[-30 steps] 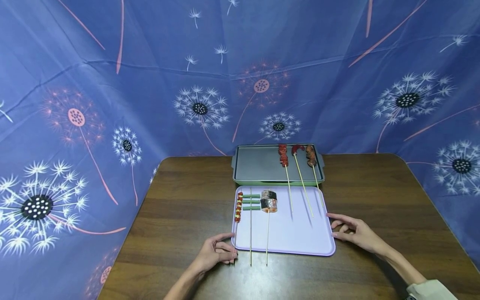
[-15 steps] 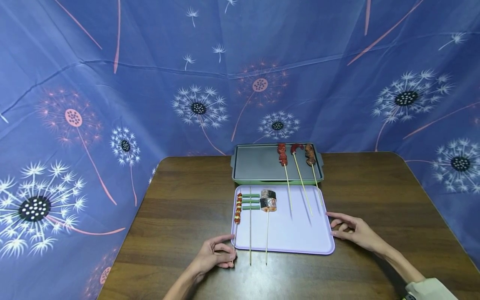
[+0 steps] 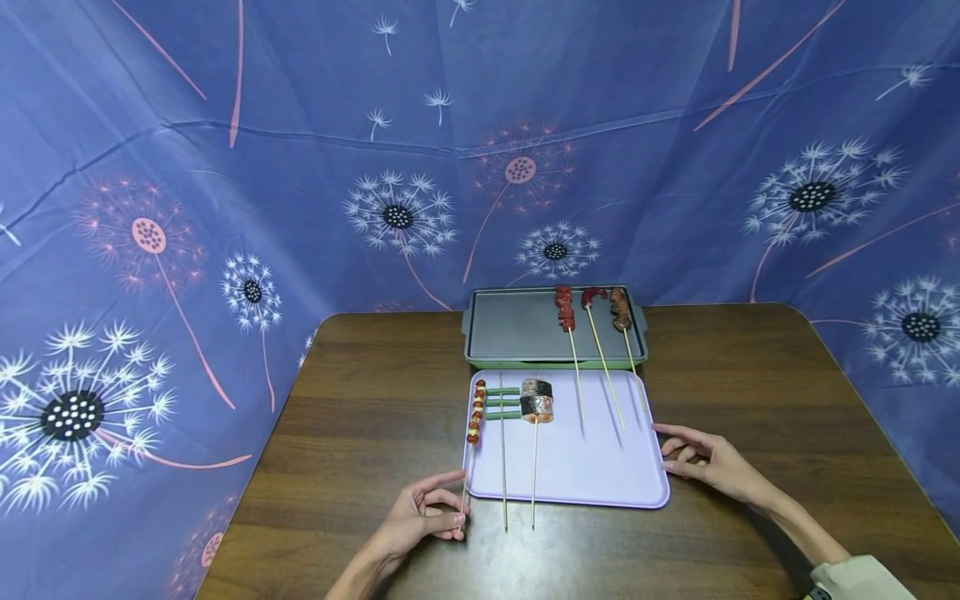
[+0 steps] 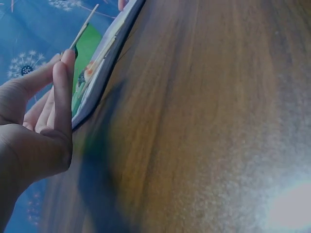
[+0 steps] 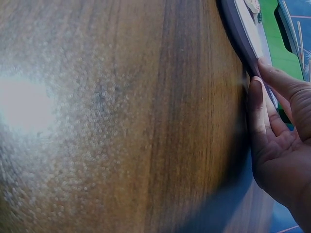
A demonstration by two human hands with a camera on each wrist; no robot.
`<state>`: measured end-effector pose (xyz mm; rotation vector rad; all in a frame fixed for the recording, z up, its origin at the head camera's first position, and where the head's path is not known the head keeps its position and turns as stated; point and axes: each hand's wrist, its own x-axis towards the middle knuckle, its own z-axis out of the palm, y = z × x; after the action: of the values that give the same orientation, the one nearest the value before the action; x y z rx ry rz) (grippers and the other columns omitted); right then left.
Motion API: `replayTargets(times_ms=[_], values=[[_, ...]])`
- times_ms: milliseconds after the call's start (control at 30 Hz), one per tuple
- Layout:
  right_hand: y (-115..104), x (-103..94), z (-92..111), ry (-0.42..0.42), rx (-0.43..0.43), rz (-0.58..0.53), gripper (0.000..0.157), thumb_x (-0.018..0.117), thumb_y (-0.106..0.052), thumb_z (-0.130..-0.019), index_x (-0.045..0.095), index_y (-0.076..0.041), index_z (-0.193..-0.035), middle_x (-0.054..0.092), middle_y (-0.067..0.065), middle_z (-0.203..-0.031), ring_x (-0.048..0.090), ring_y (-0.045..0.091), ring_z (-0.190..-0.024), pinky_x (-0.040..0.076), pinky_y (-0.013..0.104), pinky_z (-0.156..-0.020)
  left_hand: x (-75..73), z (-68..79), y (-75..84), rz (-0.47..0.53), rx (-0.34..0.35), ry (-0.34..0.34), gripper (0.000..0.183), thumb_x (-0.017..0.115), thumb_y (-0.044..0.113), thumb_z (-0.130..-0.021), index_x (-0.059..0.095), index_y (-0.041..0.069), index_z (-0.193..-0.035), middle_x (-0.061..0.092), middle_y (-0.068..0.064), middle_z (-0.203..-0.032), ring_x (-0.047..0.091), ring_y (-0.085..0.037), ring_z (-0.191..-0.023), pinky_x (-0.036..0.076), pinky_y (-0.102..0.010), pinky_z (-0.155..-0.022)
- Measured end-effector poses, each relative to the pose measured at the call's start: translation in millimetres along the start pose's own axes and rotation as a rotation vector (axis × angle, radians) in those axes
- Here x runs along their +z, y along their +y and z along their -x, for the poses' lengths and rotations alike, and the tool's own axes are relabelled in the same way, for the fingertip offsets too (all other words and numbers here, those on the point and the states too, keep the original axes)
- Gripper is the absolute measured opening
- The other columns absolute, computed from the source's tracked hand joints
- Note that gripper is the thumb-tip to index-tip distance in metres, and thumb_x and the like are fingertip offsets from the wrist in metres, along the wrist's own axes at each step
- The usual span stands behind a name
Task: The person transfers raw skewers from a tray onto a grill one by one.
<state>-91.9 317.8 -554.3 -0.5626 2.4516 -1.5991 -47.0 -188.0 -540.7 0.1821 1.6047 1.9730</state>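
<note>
A blue cloth (image 3: 300,75) printed with pink and white dandelions hangs behind and around the scene. In front of it stretches the brown wooden tabletop (image 3: 750,367), shiny where light catches the near part. On that, between the person's hands, sits the lilac tray (image 3: 592,467), with the dark, green-sided griddle (image 3: 510,325) just behind it.

The right hand (image 3: 712,465), below a pale sleeve (image 3: 858,577), rests its forefinger and thumb against the tray's right edge; both are extended and set a little apart, with the other fingers bent loosely. The left hand (image 3: 420,512) pinches the near end of a stick between thumb and fingers, its forefinger reaching close to the tray's left edge.

As for the food, the bulky silver-black skewer (image 3: 537,402) lies on the tray, and to its left the green skewer (image 3: 511,403), three bars across one stick. Both sticks poke out over the near rim. On the griddle's right half are the red skewer (image 3: 565,308), the brown skewer (image 3: 620,309) and, between them, the hooked skewer (image 3: 594,295), their sticks reaching over the tray. Slimmest is the red-and-yellow skewer (image 3: 476,412), the one in the left hand: its beads are over the tray's left side, though I can't tell whether they touch it.
</note>
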Motion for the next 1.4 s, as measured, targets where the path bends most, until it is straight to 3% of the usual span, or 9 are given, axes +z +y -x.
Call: replayTargets(times_ms=[267, 600, 867, 1167, 1400], values=[[3.4, 0.3, -0.4, 0.009, -0.008, 0.009, 0.051, 0.073, -0.002, -0.091, 0.055, 0.009, -0.138, 0.07, 0.01, -0.099, 0.065, 0.006, -0.077, 0.049, 0.022, -0.064, -1.7, -0.9, 7.3, 0.009, 0.087, -0.092, 0.071, 0.067, -0.007, -0.092, 0.029, -0.015, -0.151, 0.076, -0.001, -0.105, 0.076, -0.012, -0.076, 0.06, -0.021, -0.07], [4.2, 0.3, -2.2, 0.0, -0.025, -0.024, 0.051, 0.072, 0.001, -0.091, 0.054, 0.011, -0.138, 0.069, 0.011, -0.1, 0.064, 0.005, -0.077, 0.049, 0.022, -0.062, -2.0, -7.2, 18.1, -0.033, 0.152, -0.124, 0.07, 0.066, -0.006, -0.093, 0.029, -0.014, -0.151, 0.075, 0.0, -0.106, 0.076, -0.011, -0.076, 0.058, -0.019, -0.067], [1.6, 0.7, -3.0, -0.01, -0.034, -0.032, 0.051, 0.071, 0.001, -0.092, 0.053, 0.012, -0.138, 0.07, 0.012, -0.097, 0.066, 0.006, -0.076, 0.05, 0.021, -0.065, -5.0, -25.7, 29.0, -0.076, 0.155, -0.059, 0.071, 0.068, -0.004, -0.092, 0.032, -0.012, -0.152, 0.075, 0.003, -0.104, 0.075, -0.012, -0.073, 0.058, -0.019, -0.065], [1.0, 1.3, 0.1, 0.001, -0.017, -0.021, 0.051, 0.072, 0.0, -0.092, 0.053, 0.011, -0.138, 0.069, 0.012, -0.098, 0.066, 0.006, -0.077, 0.05, 0.021, -0.066, -6.1, -56.3, 47.9, -0.129, 0.116, 0.08, 0.07, 0.072, 0.0, -0.091, 0.039, -0.005, -0.152, 0.074, 0.004, -0.099, 0.073, -0.007, -0.072, 0.056, -0.019, -0.062], [0.1, 1.2, 2.2, 0.011, -0.008, -0.013, 0.05, 0.072, -0.001, -0.092, 0.054, 0.01, -0.138, 0.069, 0.012, -0.098, 0.066, 0.007, -0.076, 0.05, 0.02, -0.067, -9.0, -79.1, 62.0, -0.138, 0.119, 0.11, 0.07, 0.071, 0.0, -0.092, 0.037, -0.007, -0.152, 0.074, 0.007, -0.096, 0.073, -0.008, -0.069, 0.053, -0.019, -0.059]])
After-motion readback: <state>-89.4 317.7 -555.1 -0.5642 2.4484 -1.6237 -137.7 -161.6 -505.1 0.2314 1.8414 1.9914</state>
